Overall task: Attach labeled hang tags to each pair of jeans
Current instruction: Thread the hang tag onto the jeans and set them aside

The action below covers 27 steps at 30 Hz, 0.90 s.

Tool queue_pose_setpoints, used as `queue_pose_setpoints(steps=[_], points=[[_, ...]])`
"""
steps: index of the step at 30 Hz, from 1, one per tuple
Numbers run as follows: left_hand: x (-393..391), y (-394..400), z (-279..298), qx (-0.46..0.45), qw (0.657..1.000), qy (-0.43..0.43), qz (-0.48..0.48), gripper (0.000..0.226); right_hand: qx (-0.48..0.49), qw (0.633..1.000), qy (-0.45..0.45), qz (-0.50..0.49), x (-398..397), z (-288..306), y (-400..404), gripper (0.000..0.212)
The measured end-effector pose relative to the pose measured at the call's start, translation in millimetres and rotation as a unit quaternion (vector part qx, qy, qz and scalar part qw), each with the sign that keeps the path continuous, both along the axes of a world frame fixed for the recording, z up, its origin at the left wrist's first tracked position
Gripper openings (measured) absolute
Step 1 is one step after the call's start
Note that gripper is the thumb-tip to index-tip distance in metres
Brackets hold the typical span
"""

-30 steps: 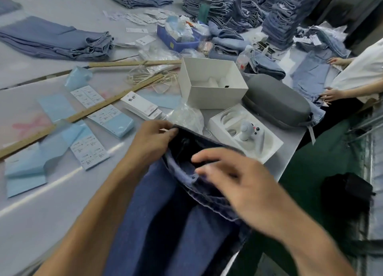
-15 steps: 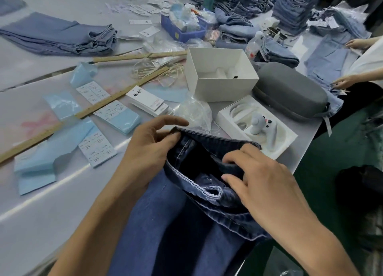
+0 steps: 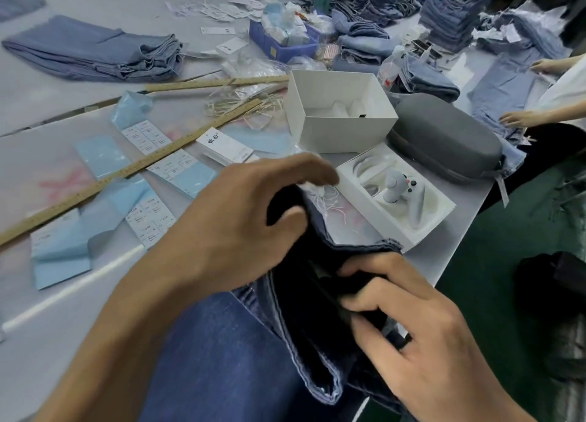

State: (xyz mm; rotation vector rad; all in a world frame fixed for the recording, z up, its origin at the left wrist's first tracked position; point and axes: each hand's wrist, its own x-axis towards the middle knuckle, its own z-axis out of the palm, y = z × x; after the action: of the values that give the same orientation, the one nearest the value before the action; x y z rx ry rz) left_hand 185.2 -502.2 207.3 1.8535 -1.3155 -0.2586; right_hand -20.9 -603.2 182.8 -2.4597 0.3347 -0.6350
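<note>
A pair of dark blue jeans [image 3: 228, 358] lies in front of me over the near edge of the table, its waistband open towards me. My left hand [image 3: 241, 225] grips the left side of the waistband, thumb pressed on the dark inner cloth. My right hand [image 3: 421, 336] pinches the inner fabric on the right side with curled fingers. A stack of white hang tags [image 3: 226, 147] lies just beyond my left hand. Loose tag strings [image 3: 247, 107] lie farther back by the wooden rulers.
Label sheets on light blue backing [image 3: 149, 218] lie at left under a wooden ruler [image 3: 126, 174]. A white open box [image 3: 339, 114], a white tray with a controller [image 3: 396, 196] and a grey case [image 3: 444, 139] stand ahead. Stacked jeans [image 3: 95, 53] lie behind; another person's hands [image 3: 520, 118] work at right.
Both hands have pulled the waistband wider and nearer to me. My right hand moved down into the opening and curled onto the inner fabric.
</note>
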Motion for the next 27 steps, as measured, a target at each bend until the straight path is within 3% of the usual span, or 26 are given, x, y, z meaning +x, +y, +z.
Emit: queue_pose_setpoints(steps=[6,10,13,17,20,23,25,27], points=[[3.4,-15.4,-13.9,0.076,0.996,0.04,-0.024,0.015,0.012,1.0,0.017,-0.012,-4.4,-1.0,0.4,0.006],[1.2,-34.6,-36.4,0.115,0.991,0.047,0.053,0.01,-0.043,0.998,0.032,-0.028,-1.4,-3.9,-3.5,0.004],[7.1,-49.9,-46.8,0.132,0.987,0.067,0.069,0.008,-0.052,0.996,0.07,-0.021,1.9,-5.6,-3.2,0.019],[18.0,-63.9,-52.9,0.178,0.978,0.109,0.004,0.002,-0.084,0.984,0.154,-0.018,7.7,-6.9,-0.5,0.03],[23.8,-60.4,-52.5,0.161,0.969,0.174,-0.067,0.009,-0.114,0.976,0.186,-0.014,12.2,-6.5,-1.7,0.033],[28.0,-50.7,-49.7,0.173,0.95,0.222,-0.132,0.027,-0.138,0.967,0.215,-0.008,15.6,-6.6,-0.3,0.013],[27.6,-49.2,-47.6,0.206,0.941,0.209,-0.167,0.042,-0.152,0.96,0.235,-0.009,16.8,-6.7,0.7,0.007],[21.8,-53.6,-45.9,0.252,0.942,0.136,-0.174,0.051,-0.141,0.96,0.241,-0.018,16.7,-6.0,-0.4,0.012]])
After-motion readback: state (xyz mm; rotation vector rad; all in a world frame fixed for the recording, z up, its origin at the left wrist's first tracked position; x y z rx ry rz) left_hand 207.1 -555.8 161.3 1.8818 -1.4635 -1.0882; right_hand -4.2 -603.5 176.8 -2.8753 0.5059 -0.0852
